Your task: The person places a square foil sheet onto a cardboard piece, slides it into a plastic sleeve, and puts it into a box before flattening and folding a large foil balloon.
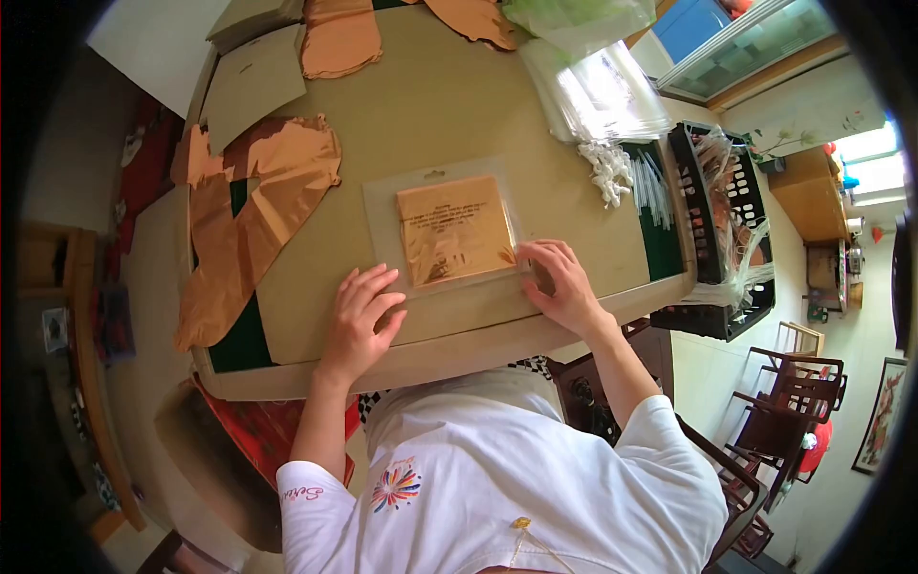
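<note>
On the table in front of me lies a clear plastic bag (382, 215) with a hang hole at its top edge. Inside it sits a folded copper-coloured foil piece (454, 234) with dark printed text and a small leaf-like mark. My left hand (361, 320) rests by the bag's lower left corner, its fingers apart and holding nothing. At the bag's right edge is my right hand (562, 287), its fingers curved, fingertips touching the edge, with a gap between thumb and forefinger.
Flattened copper foil balloons (277, 206) lie at the left, near grey-brown cards (253, 86). At the back right are a stack of clear bags (607, 96), white ribbon-like bundles (607, 172) and clear straws (650, 187). A black crate (693, 182) stands beyond the table's right edge.
</note>
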`<state>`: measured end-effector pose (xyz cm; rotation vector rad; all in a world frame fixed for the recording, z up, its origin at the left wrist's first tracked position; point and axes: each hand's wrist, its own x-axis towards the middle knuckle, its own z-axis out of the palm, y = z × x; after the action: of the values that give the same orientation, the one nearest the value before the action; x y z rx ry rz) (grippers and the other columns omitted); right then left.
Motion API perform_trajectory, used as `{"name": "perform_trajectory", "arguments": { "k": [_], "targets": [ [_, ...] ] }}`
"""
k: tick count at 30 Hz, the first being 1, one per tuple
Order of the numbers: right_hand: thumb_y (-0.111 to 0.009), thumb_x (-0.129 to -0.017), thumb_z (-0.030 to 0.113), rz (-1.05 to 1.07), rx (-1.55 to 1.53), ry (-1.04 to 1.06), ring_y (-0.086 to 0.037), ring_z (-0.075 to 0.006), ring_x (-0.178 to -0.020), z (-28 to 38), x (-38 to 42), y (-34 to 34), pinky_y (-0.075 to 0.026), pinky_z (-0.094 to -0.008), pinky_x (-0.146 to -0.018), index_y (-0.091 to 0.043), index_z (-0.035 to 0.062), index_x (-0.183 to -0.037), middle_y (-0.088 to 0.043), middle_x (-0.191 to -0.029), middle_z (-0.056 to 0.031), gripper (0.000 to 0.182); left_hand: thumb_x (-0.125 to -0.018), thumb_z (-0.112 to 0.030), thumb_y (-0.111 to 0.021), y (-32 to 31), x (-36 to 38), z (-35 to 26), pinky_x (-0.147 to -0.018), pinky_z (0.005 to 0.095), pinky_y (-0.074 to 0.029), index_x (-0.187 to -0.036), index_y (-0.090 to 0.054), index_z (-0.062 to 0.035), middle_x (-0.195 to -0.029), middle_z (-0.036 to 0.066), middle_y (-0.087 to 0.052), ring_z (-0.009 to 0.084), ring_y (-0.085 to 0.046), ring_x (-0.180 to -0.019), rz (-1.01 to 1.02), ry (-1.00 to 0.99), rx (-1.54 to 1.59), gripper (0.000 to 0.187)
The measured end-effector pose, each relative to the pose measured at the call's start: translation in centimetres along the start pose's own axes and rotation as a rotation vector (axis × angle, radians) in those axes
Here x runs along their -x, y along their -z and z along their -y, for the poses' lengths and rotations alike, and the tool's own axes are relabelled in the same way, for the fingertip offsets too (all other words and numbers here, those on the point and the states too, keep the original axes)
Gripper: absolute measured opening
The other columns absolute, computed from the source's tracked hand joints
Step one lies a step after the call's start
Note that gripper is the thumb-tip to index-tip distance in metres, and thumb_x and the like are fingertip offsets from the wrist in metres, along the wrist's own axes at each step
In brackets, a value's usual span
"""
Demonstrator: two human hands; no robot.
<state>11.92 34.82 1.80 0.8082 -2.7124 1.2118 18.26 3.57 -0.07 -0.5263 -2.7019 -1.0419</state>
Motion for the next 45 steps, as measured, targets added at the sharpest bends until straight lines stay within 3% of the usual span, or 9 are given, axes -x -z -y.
{"name": "perform_trajectory", "arguments": {
  "k": [3,9,12,18,27,33,39,43,45],
  "targets": [
    [-0.07,-0.076,0.003,0.035,0.119,0.192,-0.059,-0.0289,-0.1,-0.8,-0.3,0.0,-0.047,-0.0374,-0.089,-0.067,0.0076,-0.096,-0.065,-0.103,-0.0066,0.02,-0.076,-0.005,-0.073,-0.4,-0.4,0.0,-0.103,0.0473,-0.039,-0.086,-0.063,-0.0084,-0.115,0.005,-0.063,0.0268,-0.056,-0.116,-0.072,0.037,0.044,0.015],
    [-0.073,-0.077,0.005,-0.112,-0.049,-0.107,-0.057,-0.0258,-0.086,-1.4,-0.9,-1.4,-0.049,-0.0356,-0.075,-0.066,0.0062,-0.082,-0.064,-0.082,-0.0046,0.009,-0.075,-0.004,-0.073,-1.1,-1.4,-0.5,-0.091,0.0415,-0.044,-0.076,-0.058,-0.0067,-0.1,0.005,-0.063,0.0264,-0.058,-0.102,-0.159,0.197,0.1,0.015],
    [-0.075,-0.076,0.006,-0.165,0.0,-0.097,-0.055,-0.0259,-0.081,-1.8,-1.2,-2.3,-0.048,-0.036,-0.071,-0.064,0.0056,-0.079,-0.061,-0.077,-0.005,0.011,-0.073,-0.004,-0.073,-1.3,-1.8,-0.7,-0.088,0.0405,-0.044,-0.074,-0.056,-0.0065,-0.096,0.005,-0.062,0.0259,-0.058,-0.098,-0.174,0.205,0.058,0.018],
    [-0.073,-0.073,0.003,-0.233,0.042,-0.096,-0.054,-0.0281,-0.081,-1.3,-1.6,-3.0,-0.047,-0.037,-0.073,-0.06,0.0053,-0.078,-0.059,-0.078,-0.0066,0.014,-0.072,0.0,-0.071,-1.5,-2.5,-1.1,-0.085,0.0399,-0.045,-0.077,-0.054,-0.0066,-0.09,0.007,-0.059,0.0278,-0.059,-0.098,-0.174,0.186,-0.026,0.019],
    [-0.066,-0.074,-0.002,-0.292,0.144,-0.119,-0.052,-0.0305,-0.085,-2.0,-1.9,-3.1,-0.045,-0.0398,-0.076,-0.055,0.0065,-0.095,-0.057,-0.084,-0.0083,0.026,-0.072,0.003,-0.067,-1.9,-2.6,-0.7,-0.083,0.0405,-0.043,-0.088,-0.052,-0.0076,-0.093,0.008,-0.057,0.0289,-0.056,-0.093,-0.213,0.183,-0.06,0.024],
    [-0.064,-0.075,-0.002,-0.308,0.202,-0.095,-0.052,-0.0304,-0.085,-2.3,-2.2,-2.7,-0.045,-0.0398,-0.076,-0.056,0.0055,-0.094,-0.057,-0.085,-0.0095,0.022,-0.073,0.005,-0.066,-2.2,-2.5,-0.1,-0.082,0.0392,-0.044,-0.088,-0.053,-0.0067,-0.094,0.008,-0.057,0.0283,-0.054,-0.092,-0.271,0.174,-0.073,0.023],
    [-0.061,-0.074,-0.005,-0.373,0.077,-0.131,-0.055,-0.0335,-0.1,-1.2,-1.5,-5.5,-0.046,-0.0429,-0.087,-0.06,0.0031,-0.1,-0.059,-0.102,-0.0136,0.028,-0.073,0.005,-0.066,-2.0,-2.5,-0.2,-0.081,0.0392,-0.045,-0.089,-0.055,-0.0066,-0.094,0.007,-0.056,0.0277,-0.054,-0.093,-0.283,0.16,-0.136,0.023],
    [-0.059,-0.086,0.007,0.167,0.232,0.34,-0.043,-0.0297,-0.132,5.4,-1.0,-9.2,-0.032,-0.0441,-0.111,-0.057,0.0035,-0.126,-0.047,-0.141,-0.0131,0.04,-0.073,0.004,-0.065,-2.1,-2.4,-0.3,-0.082,0.0392,-0.045,-0.089,-0.055,-0.0068,-0.094,0.007,-0.056,0.0277,-0.054,-0.093,-0.268,0.171,-0.117,0.021],
    [-0.059,-0.088,0.012,0.209,0.246,0.277,-0.038,-0.0269,-0.136,5.7,-1.1,-9.7,-0.027,-0.0453,-0.114,-0.054,0.004,-0.13,-0.044,-0.144,-0.0121,0.043,-0.073,0.004,-0.065,-2.0,-2.4,-0.4,-0.081,0.0409,-0.044,-0.089,-0.055,-0.0081,-0.093,0.006,-0.055,0.0275,-0.053,-0.094,-0.256,0.155,-0.145,0.023]
  ]
}}
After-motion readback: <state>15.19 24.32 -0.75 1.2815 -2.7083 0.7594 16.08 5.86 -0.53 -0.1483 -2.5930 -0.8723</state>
